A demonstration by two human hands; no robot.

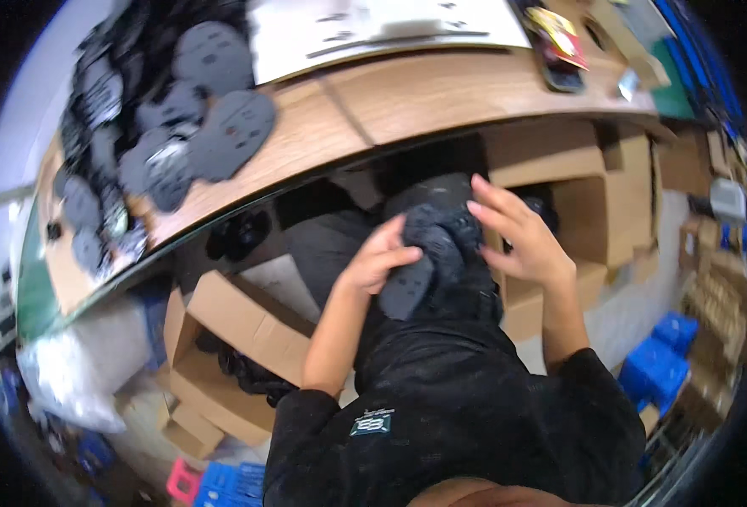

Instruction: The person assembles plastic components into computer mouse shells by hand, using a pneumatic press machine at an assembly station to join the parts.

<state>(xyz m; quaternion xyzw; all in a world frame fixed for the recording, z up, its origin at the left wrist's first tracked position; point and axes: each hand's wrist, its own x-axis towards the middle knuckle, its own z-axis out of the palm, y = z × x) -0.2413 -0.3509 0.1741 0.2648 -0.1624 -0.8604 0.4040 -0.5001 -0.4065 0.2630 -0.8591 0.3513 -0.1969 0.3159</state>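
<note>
Over my lap, my left hand (377, 258) grips a dark grey rounded flat pad (407, 289) with its thumb on top. Bunched against the pad is a black crumpled piece (441, 237), whose exact kind is blurred. My right hand (521, 232) is on the far side of that bunch with its fingers spread and curved. Its fingertips are close to the black piece, and contact is hard to tell. Similar dark grey pads (234, 131) with small holes lie heaped on the wooden table (306, 118) at the far left, some in shiny clear wrapping.
An open cardboard box (247, 325) holding black items stands at my left. Another open box (580, 220) is under the table at right. A white board (390, 29), a phone (563, 80) and a red-yellow packet (556, 38) lie on the table. Blue bins (656, 363) stand right.
</note>
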